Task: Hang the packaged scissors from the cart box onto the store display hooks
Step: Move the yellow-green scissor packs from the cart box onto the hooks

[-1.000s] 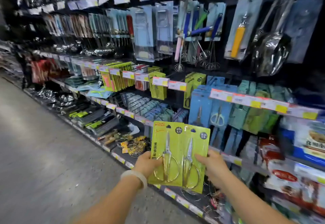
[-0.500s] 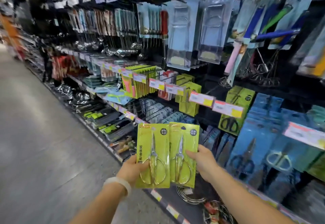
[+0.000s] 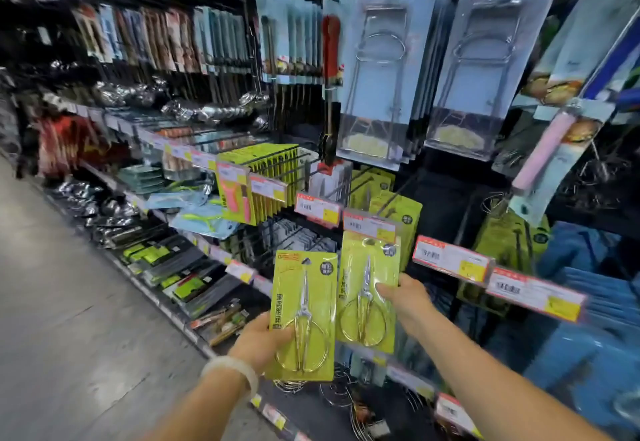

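Observation:
I hold two yellow-green cards, each with gold-handled scissors. My left hand (image 3: 258, 340) grips the nearer scissors pack (image 3: 304, 312) at its lower left edge. My right hand (image 3: 405, 298) grips the farther scissors pack (image 3: 369, 288) at its right edge and holds it higher, its top just under a red-and-white price tag (image 3: 370, 227). Behind that tag a black display hook (image 3: 393, 203) carries matching yellow-green scissors packs (image 3: 398, 212). The cart box is out of view.
Rows of price tags (image 3: 452, 258) line the hook rails. Clear-packed wire racks (image 3: 381, 69) hang above, blue packs (image 3: 588, 267) to the right, yellow peeler packs (image 3: 256, 184) to the left. The grey aisle floor (image 3: 69, 319) lies at left.
I have come closer to the shelf. The two packs have separated: my right hand lifted its pack up toward the hook with the matching packs, while my left hand stays lower.

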Demonstrator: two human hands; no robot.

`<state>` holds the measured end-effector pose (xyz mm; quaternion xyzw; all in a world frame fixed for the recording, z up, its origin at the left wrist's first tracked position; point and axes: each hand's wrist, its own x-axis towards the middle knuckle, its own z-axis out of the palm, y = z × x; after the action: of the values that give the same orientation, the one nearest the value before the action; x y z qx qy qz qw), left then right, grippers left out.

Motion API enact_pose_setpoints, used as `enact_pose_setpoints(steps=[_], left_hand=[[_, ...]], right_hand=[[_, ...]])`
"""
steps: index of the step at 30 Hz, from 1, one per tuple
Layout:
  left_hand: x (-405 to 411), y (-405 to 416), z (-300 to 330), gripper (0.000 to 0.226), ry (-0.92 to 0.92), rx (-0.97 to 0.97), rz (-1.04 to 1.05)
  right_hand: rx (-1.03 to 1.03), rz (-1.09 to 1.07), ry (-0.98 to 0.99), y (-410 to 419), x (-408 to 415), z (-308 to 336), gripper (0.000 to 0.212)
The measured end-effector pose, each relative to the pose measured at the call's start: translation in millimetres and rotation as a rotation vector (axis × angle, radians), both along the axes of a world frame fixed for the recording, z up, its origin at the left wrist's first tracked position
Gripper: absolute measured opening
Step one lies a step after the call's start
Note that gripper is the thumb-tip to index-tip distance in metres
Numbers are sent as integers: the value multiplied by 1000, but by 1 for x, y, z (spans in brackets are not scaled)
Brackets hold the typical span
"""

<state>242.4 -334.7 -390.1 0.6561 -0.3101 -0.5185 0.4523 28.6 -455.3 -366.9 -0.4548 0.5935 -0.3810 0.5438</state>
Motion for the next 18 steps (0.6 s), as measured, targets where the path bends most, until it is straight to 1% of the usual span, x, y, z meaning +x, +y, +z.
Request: enact_pose_setpoints(steps=[2, 5, 6, 9, 10, 12, 14, 18], left_hand=[[11, -21, 2, 13, -25, 5, -63], [29, -53, 5, 18, -65, 16, -199], [35, -64, 6, 21, -106, 21, -230], [49, -93, 0, 52, -197, 50, -328], [53, -100, -4, 53, -203, 66, -345], [57, -109, -2, 41, -209, 73, -374], [57, -115, 4, 38, -201, 64, -403], [55, -122, 10, 37, -185, 44, -441]], right_hand=[[-18, -30, -3, -20, 5, -5, 47], [-22, -96, -29, -39, 9, -9, 63], [-8, -130, -23, -39, 13, -5, 61], [22, -152, -3, -36, 23, 0, 37], [37, -158, -13, -33, 27, 1, 32], [25, -178, -33, -33, 30, -1, 25], [10, -199, -35, -31, 33, -1, 20], [-27, -256, -65, -25, 38, -1, 21]])
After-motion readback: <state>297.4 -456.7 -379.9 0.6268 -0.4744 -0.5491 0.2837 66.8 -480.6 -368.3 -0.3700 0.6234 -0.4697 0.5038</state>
